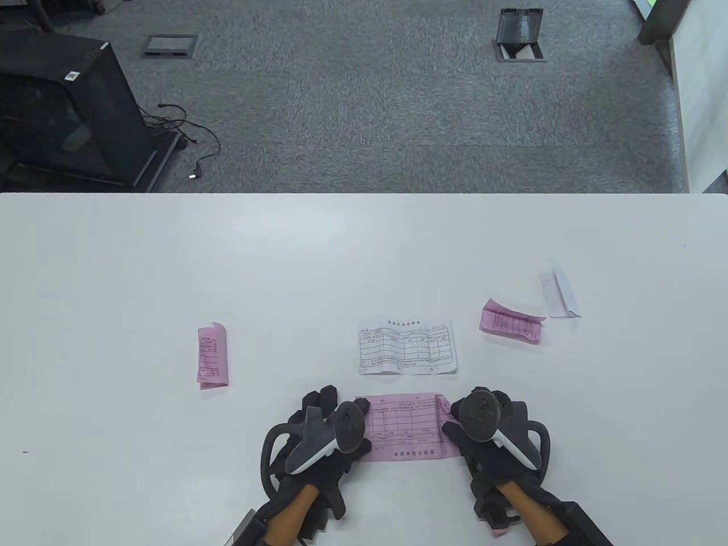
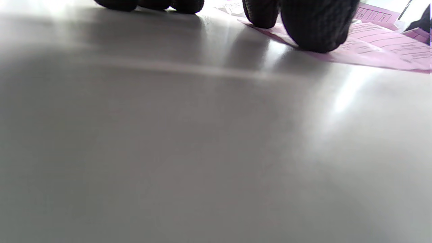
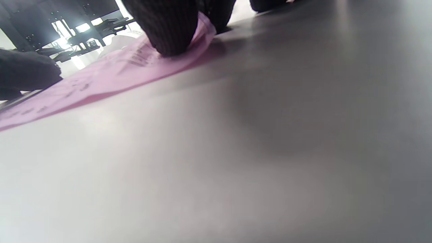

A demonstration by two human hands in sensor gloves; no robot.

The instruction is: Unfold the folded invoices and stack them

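An unfolded pink invoice (image 1: pixel 405 427) lies flat near the table's front edge between my hands. My left hand (image 1: pixel 341 410) presses its left end with its fingertips (image 2: pixel 314 30); the sheet (image 2: pixel 381 50) runs off to the right in the left wrist view. My right hand (image 1: pixel 462 414) presses its right end with its fingertips (image 3: pixel 168 30) on the pink sheet (image 3: pixel 101 81), whose edge curls up slightly. An unfolded white invoice (image 1: pixel 407 345) lies just beyond. Folded invoices lie around: a pink one (image 1: pixel 212 356) at the left, a pink one (image 1: pixel 511 322) and a white one (image 1: pixel 560 293) at the right.
The white table (image 1: pixel 170 256) reaches its far edge at mid-frame, with grey carpet beyond. A black cabinet (image 1: pixel 62 108) with cables stands on the floor at the far left. My left hand also shows in the right wrist view (image 3: pixel 23 74).
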